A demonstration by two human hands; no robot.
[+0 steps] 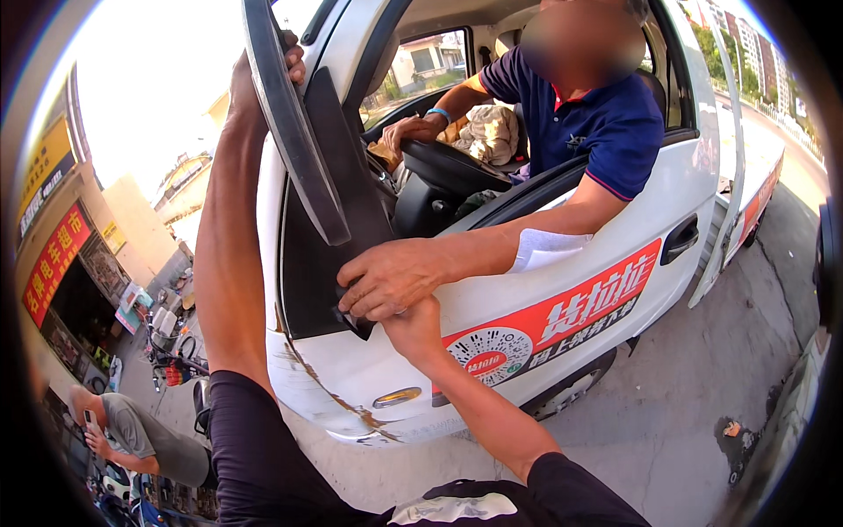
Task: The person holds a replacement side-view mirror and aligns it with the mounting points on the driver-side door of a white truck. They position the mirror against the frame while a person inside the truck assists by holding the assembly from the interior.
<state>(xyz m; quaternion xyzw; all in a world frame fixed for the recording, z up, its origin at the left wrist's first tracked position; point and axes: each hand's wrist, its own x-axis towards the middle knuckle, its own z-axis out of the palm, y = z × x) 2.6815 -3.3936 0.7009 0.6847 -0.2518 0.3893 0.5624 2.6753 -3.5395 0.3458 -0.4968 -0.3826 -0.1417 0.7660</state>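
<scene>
A long black side mirror (pixel 299 132) stands at the front corner of a white truck's door. My left hand (pixel 294 60) is raised high behind it, its fingers curled round the mirror's upper part. Below the mirror is a black trim panel (pixel 325 294) on the truck's body. My right hand (pixel 413 327) is at the lower edge of this panel; its fingers are mostly hidden beneath the driver's hand (pixel 395 274). That hand reaches out over the door and presses on the panel's lower corner. What my right fingers hold, if anything, does not show.
The driver sits behind the steering wheel (pixel 457 167), the other hand on its rim. The white door (pixel 562 255) carries a red sticker; scraped paint marks the front corner (pixel 320 386). At the left, a person in grey (pixel 154 430) holds a phone near parked bikes.
</scene>
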